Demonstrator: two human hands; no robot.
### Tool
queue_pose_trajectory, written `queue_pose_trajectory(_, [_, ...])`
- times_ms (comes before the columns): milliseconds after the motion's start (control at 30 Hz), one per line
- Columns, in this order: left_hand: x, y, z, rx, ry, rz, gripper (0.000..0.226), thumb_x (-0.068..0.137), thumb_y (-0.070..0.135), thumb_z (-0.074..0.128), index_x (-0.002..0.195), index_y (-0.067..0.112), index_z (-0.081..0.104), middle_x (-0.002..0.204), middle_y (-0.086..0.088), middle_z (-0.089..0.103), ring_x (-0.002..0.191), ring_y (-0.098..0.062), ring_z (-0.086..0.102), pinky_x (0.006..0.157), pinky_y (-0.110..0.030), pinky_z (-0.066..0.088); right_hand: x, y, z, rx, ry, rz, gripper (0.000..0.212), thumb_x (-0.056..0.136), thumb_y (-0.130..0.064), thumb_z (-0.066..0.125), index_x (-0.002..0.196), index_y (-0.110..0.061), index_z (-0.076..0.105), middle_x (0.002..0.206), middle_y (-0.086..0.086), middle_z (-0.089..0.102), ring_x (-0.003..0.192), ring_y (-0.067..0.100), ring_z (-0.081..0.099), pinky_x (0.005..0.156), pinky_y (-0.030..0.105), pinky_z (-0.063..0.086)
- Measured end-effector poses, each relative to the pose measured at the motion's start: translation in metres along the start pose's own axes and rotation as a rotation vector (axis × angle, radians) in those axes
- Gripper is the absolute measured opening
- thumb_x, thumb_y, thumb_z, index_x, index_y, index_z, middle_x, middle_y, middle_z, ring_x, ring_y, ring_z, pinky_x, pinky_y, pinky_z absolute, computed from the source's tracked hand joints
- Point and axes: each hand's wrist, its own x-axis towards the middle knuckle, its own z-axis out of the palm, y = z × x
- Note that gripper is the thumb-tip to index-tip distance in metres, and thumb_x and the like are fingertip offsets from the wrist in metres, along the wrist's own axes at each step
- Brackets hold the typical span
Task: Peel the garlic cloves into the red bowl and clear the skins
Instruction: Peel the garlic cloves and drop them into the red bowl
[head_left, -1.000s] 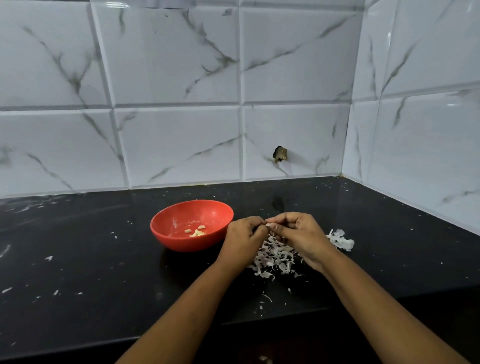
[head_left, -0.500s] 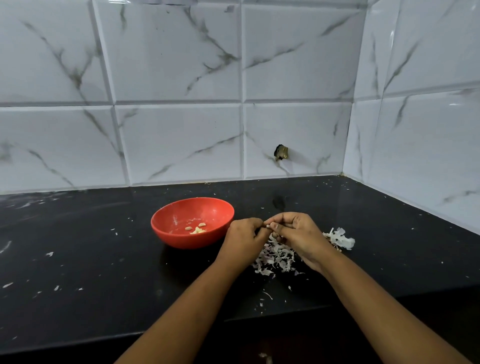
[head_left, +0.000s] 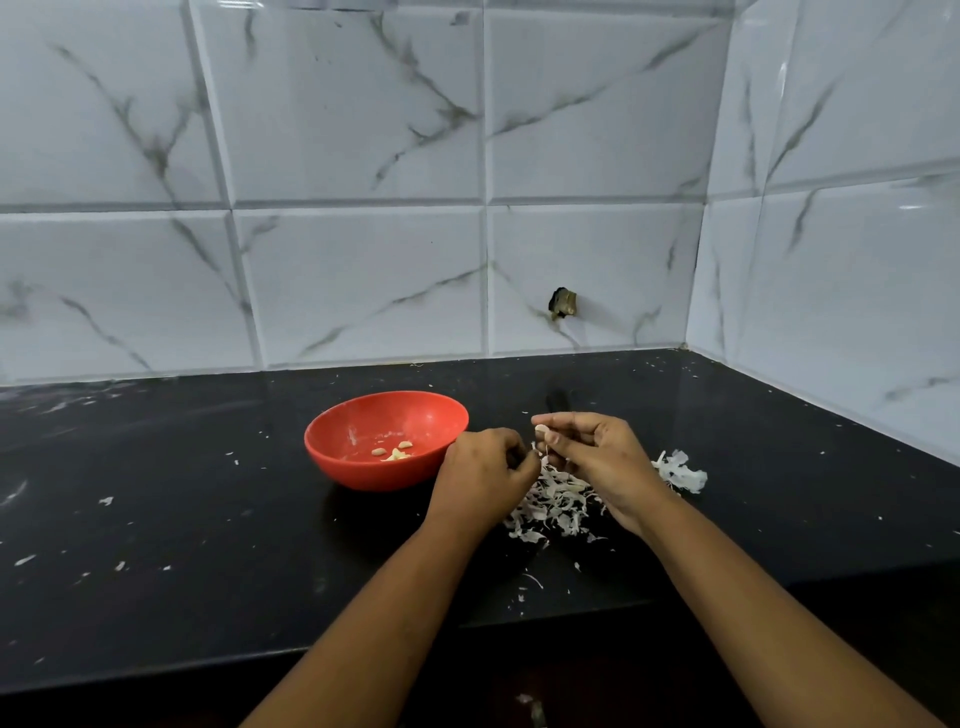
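A red bowl (head_left: 358, 415) stands on the black counter with a few peeled garlic cloves (head_left: 395, 451) in its bottom. Just right of it, my right hand (head_left: 597, 457) pinches a small pale garlic clove (head_left: 541, 429) between thumb and fingertips. My left hand (head_left: 483, 473) is beside it with curled fingers, pinching a thin strip of skin that runs toward the clove. Under both hands lies a heap of white garlic skins (head_left: 556, 506). A larger crumpled skin piece (head_left: 680, 470) lies to the right of my right wrist.
Small skin flakes (head_left: 106, 501) are scattered over the black counter (head_left: 182, 545), left and front. Marble-look tiled walls close the back and right side, meeting in a corner at the far right. The counter's front edge runs under my forearms.
My hands have drawn slightly apart. The right hand lifted the clove a little, and the left hand pulled down and left with a strip of skin.
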Motion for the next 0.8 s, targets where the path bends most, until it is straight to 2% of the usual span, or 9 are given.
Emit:
queue_pose_trajectory(133, [0.0011,-0.0030,0.0006,-0.008,0.033,0.016,0.018,0.087,0.025,0.061,0.076,0.012,0.065,0.069,-0.001,0.066,0.066,-0.020,0.059,0.065,-0.035,0.046,0.0008,0.0009,0.0000,-0.010,0.019,-0.004,0.019,0.088,0.000,0.063,0.094,-0.015,0.072,0.093,0.012,0.071,0.086,0.019,0.065,0.078,0.026,0.056])
queue_pose_trajectory(233, [0.0009,-0.0035,0.0008,-0.042,0.086,0.049,0.005,0.084,0.016,0.060,0.084,0.015,0.066,0.074,0.003,0.068,0.067,-0.016,0.060,0.066,-0.035,0.049,0.0006,0.0013,0.0003,-0.032,0.019,-0.005,0.019,0.088,0.001,0.064,0.093,-0.015,0.072,0.093,0.012,0.071,0.087,0.017,0.066,0.077,0.025,0.057])
queue_pose_trajectory(433, [0.0031,-0.0039,0.0021,-0.214,0.098,-0.005,0.004,0.086,0.023,0.068,0.085,0.019,0.067,0.076,0.007,0.069,0.071,-0.008,0.065,0.069,-0.030,0.054,-0.0002,0.0008,0.0021,-0.028,-0.006,0.003,0.015,0.084,-0.001,0.068,0.098,-0.006,0.071,0.092,0.013,0.072,0.080,0.011,0.069,0.068,0.022,0.057])
queue_pose_trajectory(533, [0.0054,-0.0064,0.0032,-0.310,0.090,-0.069,0.008,0.082,0.020,0.073,0.078,0.022,0.066,0.075,0.006,0.070,0.068,-0.005,0.065,0.066,-0.029,0.056,-0.0002,0.0018,0.0017,-0.024,-0.026,0.009,0.015,0.084,0.001,0.068,0.097,-0.007,0.071,0.094,0.014,0.072,0.082,0.013,0.070,0.069,0.023,0.058])
queue_pose_trajectory(633, [0.0059,-0.0081,0.0048,-0.408,0.087,-0.109,0.023,0.080,0.013,0.075,0.069,0.029,0.060,0.074,0.002,0.070,0.055,-0.002,0.060,0.056,-0.026,0.051,-0.0009,0.0029,0.0011,-0.004,-0.032,0.016,0.015,0.083,0.002,0.069,0.096,-0.006,0.072,0.092,0.012,0.072,0.081,0.012,0.070,0.068,0.022,0.058])
queue_pose_trajectory(800, [0.0060,-0.0084,0.0062,-0.382,0.089,-0.116,0.025,0.081,0.009,0.072,0.070,0.029,0.061,0.072,0.005,0.070,0.054,0.000,0.058,0.059,-0.025,0.051,-0.0003,0.0032,0.0019,0.015,-0.030,0.002,0.015,0.084,0.003,0.067,0.095,-0.005,0.073,0.089,0.010,0.074,0.082,0.013,0.071,0.070,0.020,0.057])
